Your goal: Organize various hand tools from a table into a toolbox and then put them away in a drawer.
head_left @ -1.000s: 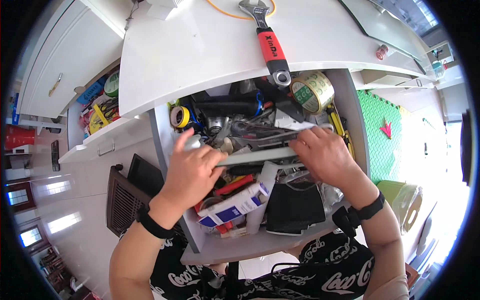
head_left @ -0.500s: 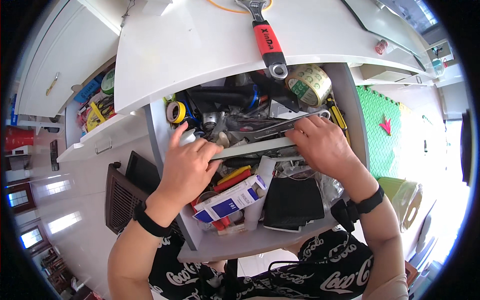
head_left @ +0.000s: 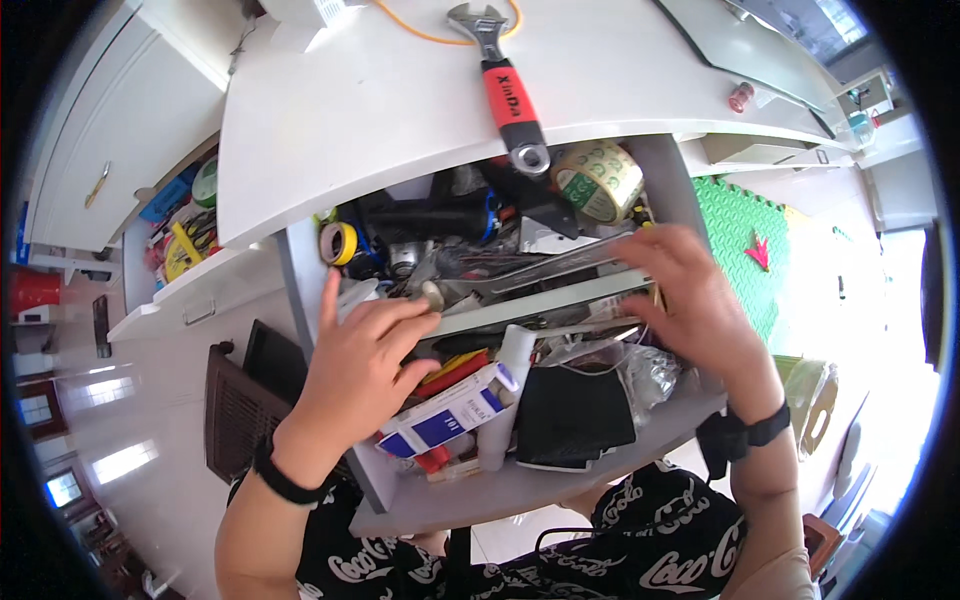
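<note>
A white counter (head_left: 400,110) is spreading above an open drawer (head_left: 520,490) that is brimming with tools and clutter. On the counter just above the drawer, a red-handled adjustable wrench (head_left: 508,90) is lying, with a roll of clear packing tape (head_left: 598,178) sitting just beside its lower end. Inside the drawer, the left hand (head_left: 365,365) and the right hand (head_left: 690,300) are gripping opposite ends of a long pale tray (head_left: 530,300), fingers curled over its edge. Below the tray a black pouch (head_left: 575,415) and a blue-and-white box (head_left: 445,420) are lying; yellow tape (head_left: 337,243) is sitting at the drawer's upper left corner.
</note>
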Demonstrator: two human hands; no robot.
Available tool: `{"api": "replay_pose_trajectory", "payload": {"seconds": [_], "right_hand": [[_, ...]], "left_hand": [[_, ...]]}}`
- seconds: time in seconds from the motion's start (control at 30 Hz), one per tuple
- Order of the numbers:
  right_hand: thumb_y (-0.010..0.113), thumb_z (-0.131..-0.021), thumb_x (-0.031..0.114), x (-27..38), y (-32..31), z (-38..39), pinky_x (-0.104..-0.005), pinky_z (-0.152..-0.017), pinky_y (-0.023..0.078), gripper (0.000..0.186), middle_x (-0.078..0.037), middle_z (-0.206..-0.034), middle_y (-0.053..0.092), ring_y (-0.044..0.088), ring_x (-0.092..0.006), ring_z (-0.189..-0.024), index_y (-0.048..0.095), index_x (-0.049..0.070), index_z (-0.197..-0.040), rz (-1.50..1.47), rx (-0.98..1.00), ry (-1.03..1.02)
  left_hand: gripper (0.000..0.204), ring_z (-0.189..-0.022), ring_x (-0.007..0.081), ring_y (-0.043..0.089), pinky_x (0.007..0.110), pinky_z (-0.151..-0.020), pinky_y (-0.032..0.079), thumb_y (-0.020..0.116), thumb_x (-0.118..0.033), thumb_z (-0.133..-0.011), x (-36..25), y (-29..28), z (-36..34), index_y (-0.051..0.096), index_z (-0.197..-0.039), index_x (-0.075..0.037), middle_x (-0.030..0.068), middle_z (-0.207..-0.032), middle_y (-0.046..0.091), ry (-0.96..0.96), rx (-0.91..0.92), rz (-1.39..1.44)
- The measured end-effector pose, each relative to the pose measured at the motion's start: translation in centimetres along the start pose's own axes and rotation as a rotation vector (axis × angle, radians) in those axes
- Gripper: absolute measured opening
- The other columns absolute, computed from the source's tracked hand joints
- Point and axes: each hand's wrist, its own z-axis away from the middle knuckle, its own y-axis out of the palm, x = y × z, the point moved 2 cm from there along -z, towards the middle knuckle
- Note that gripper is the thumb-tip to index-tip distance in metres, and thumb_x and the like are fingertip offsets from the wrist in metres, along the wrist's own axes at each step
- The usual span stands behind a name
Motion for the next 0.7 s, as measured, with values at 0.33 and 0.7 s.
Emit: {"api": "replay_pose_trajectory", "payload": {"seconds": [0.33, 0.7], "right_hand": [[0.063, -0.088, 0.028, -9.9, -1.6, 9.4, -0.0379, -0.087, 0.046, 0.054, -0.017, -0.116, 0.059, 0.059, -0.0288, -0.101, 0.043, 0.006, -0.133, -0.195, 0.274, 0.85], [0.058, -0.088, 0.022, -8.5, -1.5, 6.6, -0.0465, -0.065, 0.043, 0.025, -0.023, -0.077, 0.058, 0.056, -0.0417, -0.074, 0.051, -0.002, -0.087, -0.061, 0.297, 0.617]], "left_hand": [[0.059, -0.142, 0.0248, 0.018, 0.065, -0.106, 0.008, 0.051, -0.039, -0.089, -13.2, 6.7, 7.3, 0.035, -0.144, -0.021, 0.0047, -0.152, 0.025, 0.57, 0.354, -0.125], [0.062, -0.144, 0.031, 0.002, 0.065, -0.107, -0.002, 0.052, -0.029, -0.084, -10.8, 5.7, 7.0, 0.035, -0.144, -0.026, 0.0058, -0.155, 0.014, 0.442, 0.189, -0.15]]}}
